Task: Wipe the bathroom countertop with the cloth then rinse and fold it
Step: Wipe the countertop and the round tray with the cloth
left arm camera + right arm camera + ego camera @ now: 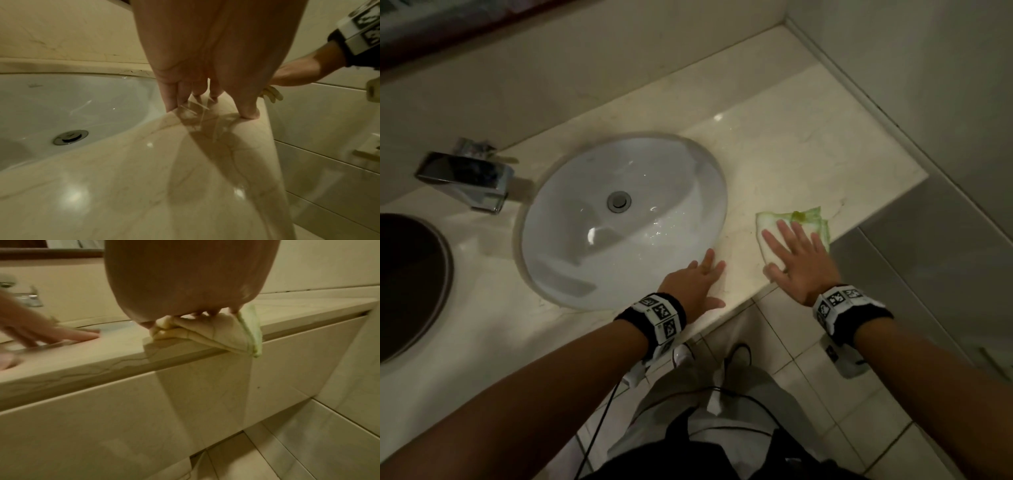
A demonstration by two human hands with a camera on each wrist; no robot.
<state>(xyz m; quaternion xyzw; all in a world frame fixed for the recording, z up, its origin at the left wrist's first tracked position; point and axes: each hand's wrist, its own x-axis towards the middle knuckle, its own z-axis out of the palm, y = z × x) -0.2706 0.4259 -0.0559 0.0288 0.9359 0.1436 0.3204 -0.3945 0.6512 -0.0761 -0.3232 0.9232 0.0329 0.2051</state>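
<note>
A folded white cloth (804, 221) with a green edge lies on the cream marble countertop (808, 150), at its front edge to the right of the basin. My right hand (796, 255) presses flat on it with fingers spread. The right wrist view shows the cloth (222, 331) in layers, one corner hanging over the counter's front edge. My left hand (697, 279) rests flat on the bare counter between the white oval sink (592, 219) and the front edge. Its fingertips (249, 113) touch the stone.
A chrome tap (465, 178) stands left of the sink. A dark round object (410, 284) sits at the far left. Walls close the counter at the back and right. A tiled floor (842, 404) and my legs are below the counter's front edge.
</note>
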